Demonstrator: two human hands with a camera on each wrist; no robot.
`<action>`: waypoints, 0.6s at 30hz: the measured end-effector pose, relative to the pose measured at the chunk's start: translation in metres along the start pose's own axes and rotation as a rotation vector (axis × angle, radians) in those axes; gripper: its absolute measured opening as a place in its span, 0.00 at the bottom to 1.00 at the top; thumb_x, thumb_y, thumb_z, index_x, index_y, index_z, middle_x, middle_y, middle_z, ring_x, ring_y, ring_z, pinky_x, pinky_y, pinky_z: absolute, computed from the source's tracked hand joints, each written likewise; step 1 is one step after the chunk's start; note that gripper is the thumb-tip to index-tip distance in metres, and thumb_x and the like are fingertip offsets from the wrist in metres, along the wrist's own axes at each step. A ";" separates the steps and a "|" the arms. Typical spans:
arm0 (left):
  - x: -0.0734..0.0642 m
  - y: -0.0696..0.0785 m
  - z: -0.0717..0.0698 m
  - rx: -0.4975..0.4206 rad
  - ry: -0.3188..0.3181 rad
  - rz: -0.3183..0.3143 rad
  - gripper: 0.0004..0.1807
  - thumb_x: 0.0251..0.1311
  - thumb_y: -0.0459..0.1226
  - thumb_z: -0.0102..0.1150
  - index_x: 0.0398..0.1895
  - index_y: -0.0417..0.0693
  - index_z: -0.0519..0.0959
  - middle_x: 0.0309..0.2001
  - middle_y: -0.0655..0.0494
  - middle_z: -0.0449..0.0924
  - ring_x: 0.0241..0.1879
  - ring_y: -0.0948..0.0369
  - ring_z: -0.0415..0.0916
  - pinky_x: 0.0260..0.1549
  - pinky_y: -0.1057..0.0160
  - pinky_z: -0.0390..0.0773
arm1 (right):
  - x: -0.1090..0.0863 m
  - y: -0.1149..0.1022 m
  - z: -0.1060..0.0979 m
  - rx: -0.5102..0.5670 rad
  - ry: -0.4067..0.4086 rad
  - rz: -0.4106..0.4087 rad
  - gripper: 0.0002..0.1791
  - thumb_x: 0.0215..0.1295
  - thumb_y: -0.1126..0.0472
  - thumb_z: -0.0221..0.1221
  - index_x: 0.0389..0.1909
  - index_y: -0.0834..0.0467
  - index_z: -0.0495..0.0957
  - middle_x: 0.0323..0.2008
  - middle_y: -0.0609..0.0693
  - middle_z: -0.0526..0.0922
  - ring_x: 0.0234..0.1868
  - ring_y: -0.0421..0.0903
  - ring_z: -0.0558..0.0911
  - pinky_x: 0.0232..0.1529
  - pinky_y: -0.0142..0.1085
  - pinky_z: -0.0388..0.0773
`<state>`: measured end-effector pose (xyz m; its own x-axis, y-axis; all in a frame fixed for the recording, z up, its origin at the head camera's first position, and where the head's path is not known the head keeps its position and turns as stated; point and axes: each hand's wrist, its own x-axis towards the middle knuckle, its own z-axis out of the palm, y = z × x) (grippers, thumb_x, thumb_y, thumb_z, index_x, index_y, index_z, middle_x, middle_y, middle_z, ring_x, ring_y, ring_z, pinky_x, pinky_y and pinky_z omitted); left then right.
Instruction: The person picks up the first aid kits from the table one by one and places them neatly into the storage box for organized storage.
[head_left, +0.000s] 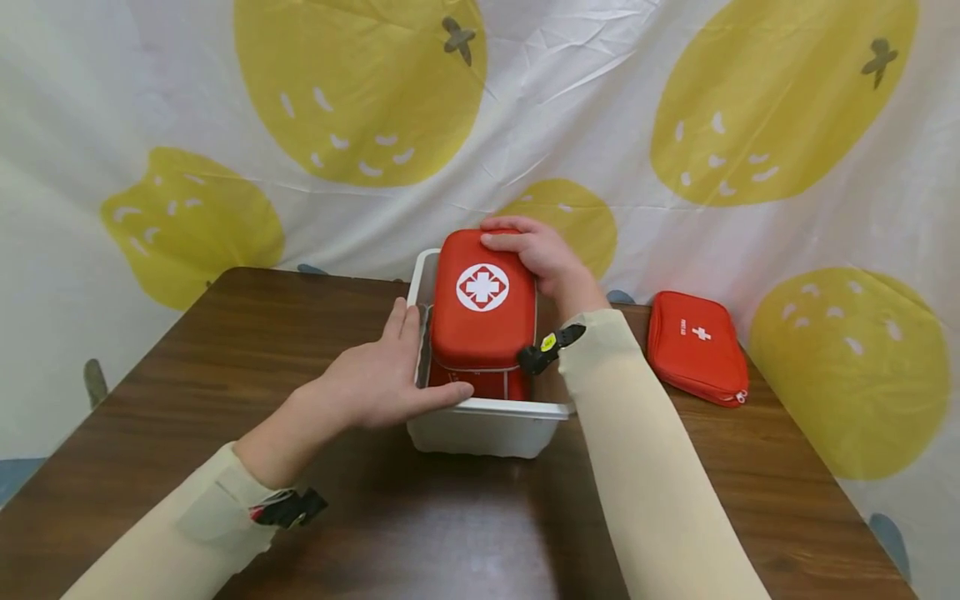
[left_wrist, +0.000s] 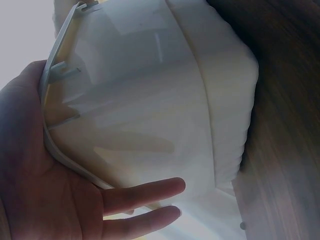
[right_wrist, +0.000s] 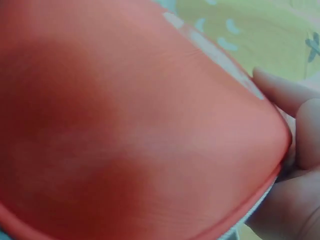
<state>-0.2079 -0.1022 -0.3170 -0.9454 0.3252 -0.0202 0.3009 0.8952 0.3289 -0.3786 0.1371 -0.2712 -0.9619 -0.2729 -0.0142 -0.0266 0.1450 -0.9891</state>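
Case [head_left: 476, 333] | right hand [head_left: 542, 254] gripping its top corner | left hand [head_left: 378, 373] spread against bin [head_left: 480, 435], case's left

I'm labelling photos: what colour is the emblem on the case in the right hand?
The emblem is white and red, clearest in the head view.

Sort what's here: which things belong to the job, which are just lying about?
In the job:
red case, in the right hand
white bin, touching the left hand
red item inside the white bin

Apparently lying about:
red pouch, on the table
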 end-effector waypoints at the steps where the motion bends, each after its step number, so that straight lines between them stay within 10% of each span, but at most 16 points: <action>1: 0.000 0.000 0.000 -0.002 0.001 -0.003 0.74 0.61 0.81 0.52 0.90 0.34 0.40 0.91 0.35 0.34 0.59 0.37 0.87 0.56 0.41 0.86 | 0.000 0.001 0.000 -0.026 -0.019 0.004 0.25 0.76 0.59 0.67 0.72 0.56 0.81 0.38 0.44 0.89 0.31 0.42 0.87 0.37 0.32 0.86; 18: 0.001 0.000 0.001 -0.016 0.014 -0.014 0.73 0.61 0.80 0.53 0.90 0.36 0.41 0.91 0.35 0.37 0.59 0.37 0.86 0.55 0.41 0.86 | -0.005 0.014 0.008 -0.438 -0.203 0.141 0.25 0.81 0.60 0.60 0.75 0.58 0.77 0.55 0.58 0.86 0.40 0.44 0.86 0.44 0.35 0.87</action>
<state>-0.2084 -0.1017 -0.3177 -0.9512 0.3082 -0.0116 0.2856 0.8945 0.3439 -0.3725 0.1328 -0.2860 -0.8931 -0.3950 -0.2150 -0.0534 0.5679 -0.8214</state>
